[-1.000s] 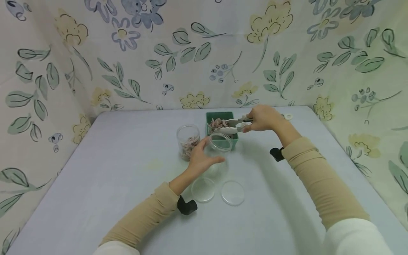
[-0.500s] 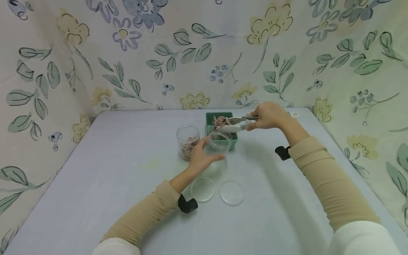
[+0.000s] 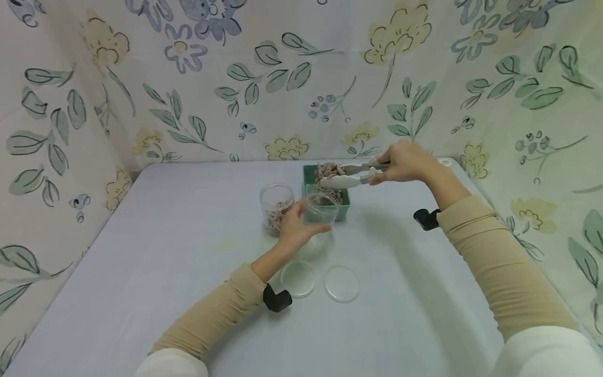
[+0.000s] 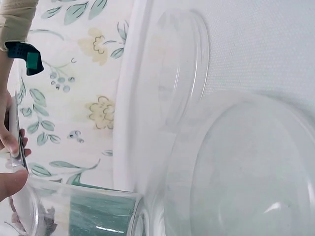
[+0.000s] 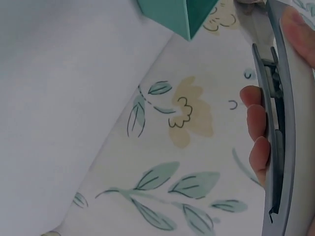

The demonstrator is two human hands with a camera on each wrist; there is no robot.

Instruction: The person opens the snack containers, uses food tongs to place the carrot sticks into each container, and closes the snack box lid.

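In the head view my left hand (image 3: 296, 230) holds an open clear plastic jar (image 3: 325, 213) in front of the green container (image 3: 346, 209), thumb at its near side. My right hand (image 3: 406, 161) grips grey-and-white tongs (image 3: 346, 181), fingers curled round the handles in the right wrist view. Between the tongs' tips is a clump of pinkish-brown strips (image 3: 330, 170), raised over the container. More such strips show inside the container. Left of my left hand stands a second clear jar (image 3: 277, 196), partly filled with the same strips.
Two clear round lids lie on the table nearer the body, a left lid (image 3: 298, 280) and a right lid (image 3: 342, 284). A small white ring (image 3: 445, 161) lies at the back right corner. A floral cloth (image 3: 264, 120) hangs behind the table.
My right hand has moved up and to the right, lifting the tongs and a clump of strips from within the green container. My left hand and its jar have hardly moved.
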